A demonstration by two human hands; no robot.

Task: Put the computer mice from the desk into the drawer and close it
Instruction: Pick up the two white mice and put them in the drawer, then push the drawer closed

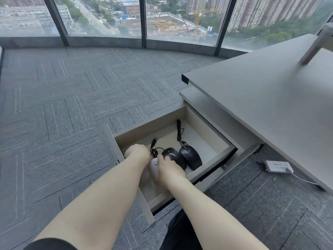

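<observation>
Both your hands are down in the open pale-wood drawer [212, 165] right now. Your right hand [168, 168] has its fingers [163, 157] wrapped over the light grey rounded mouse [154, 167], setting it in beside the others. Your left hand [137, 152] is curled shut near the black coiled cable [154, 150], looks like it's bunching it up, though I can't tell for sure if it's actually gripping the cord.

Tip for this bit: lay the grey one flat on the drawer floor, just left of the glossy black mouse [173, 156], and tuck the cord and its USB plug well inside so nothing hangs over the front edge when you push it closed. Keep your fingers clear of the rails too.

Count-wise: three mice in the drawer, two black and one grey. The second black matte mouse [191, 156] sits furthest right with its own cable trailing toward the back. The grey surface [261, 98] shows no mice in view, so I'd guess closing is next.
</observation>
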